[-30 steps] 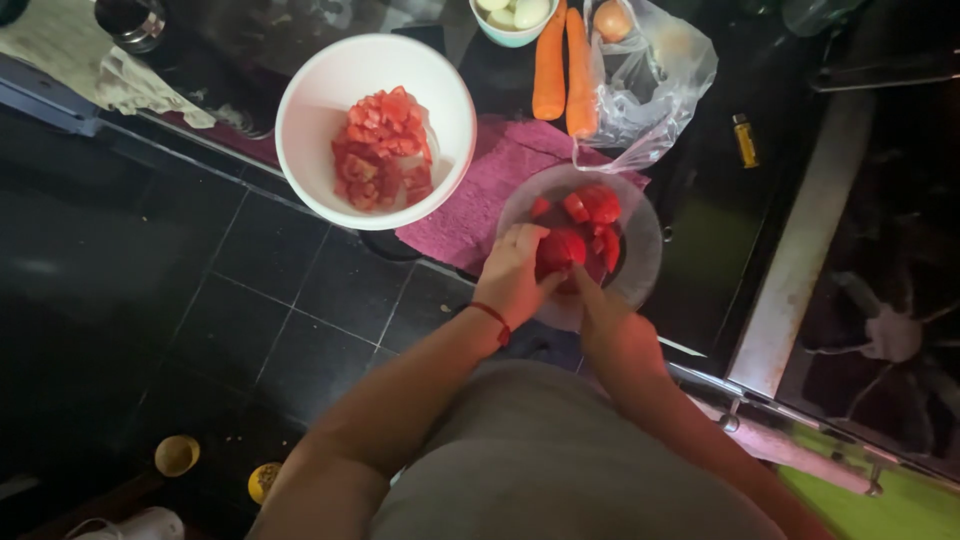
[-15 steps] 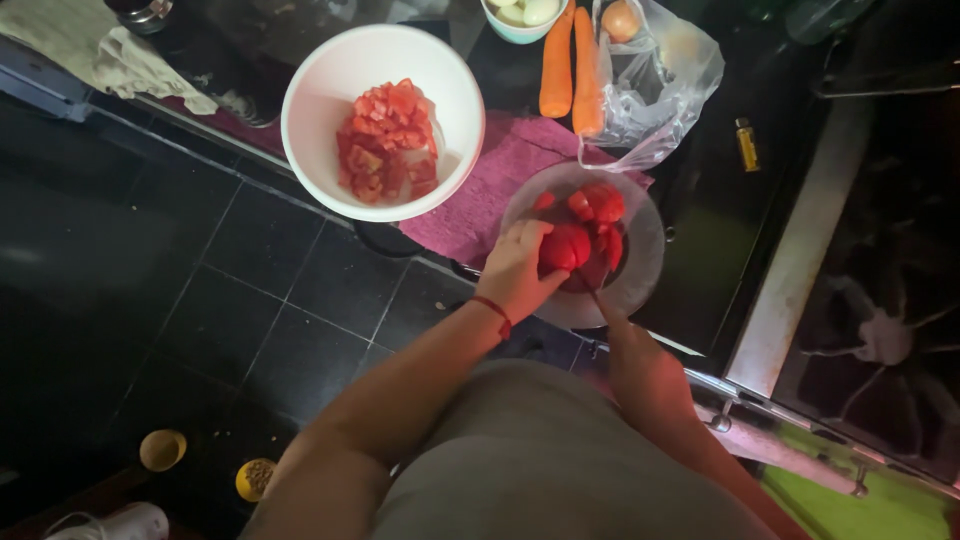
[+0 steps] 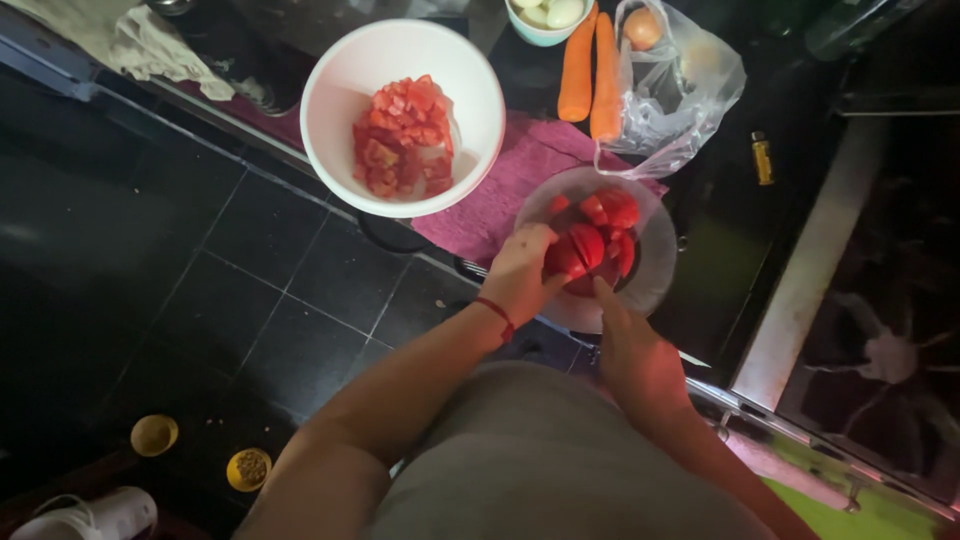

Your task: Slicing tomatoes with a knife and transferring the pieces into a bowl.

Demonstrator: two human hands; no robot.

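While pinned under curled fingers, sits on the glass plate [image 3: 655, 270] near the counter's front edge: a red tomato [image 3: 580, 250], partly cut, with more cut pieces [image 3: 612, 210] lying just beyond on the same plate. Clamped from the left by the left hand [image 3: 520, 275], fingers bent over the fruit, thumb side low, a red thread bracelet [image 3: 495, 315] round the wrist. Met from below by the right hand [image 3: 630, 350], closed into a fist, forefinger stretched toward the tomato; presumably wrapped round a knife handle, though blade and handle cannot be made out in the dim light.

Under the plate, spread flat: a pink cloth [image 3: 510, 185], running back toward the wall. Left of the plate, overlapping the cloth's edge and overhanging the counter front: a white bowl [image 3: 340, 90] holding a heap of chopped tomato [image 3: 402, 135]. Behind the plate, lying side by side and touching: two carrots [image 3: 590, 70]. Just right of those, crumpled and open: a clear plastic bag [image 3: 690, 100] with an onion [image 3: 642, 28] inside. At the top edge, half out of view: a small pale bowl [image 3: 540, 25] with whitish pieces in it. Further right on the dark counter: a small yellow object [image 3: 763, 158], too small to tell apart.

Down on the black tiled floor [image 3: 200, 260], well apart from the hands: two small yellow cups [image 3: 153, 435] and a white shoe [image 3: 90, 515].
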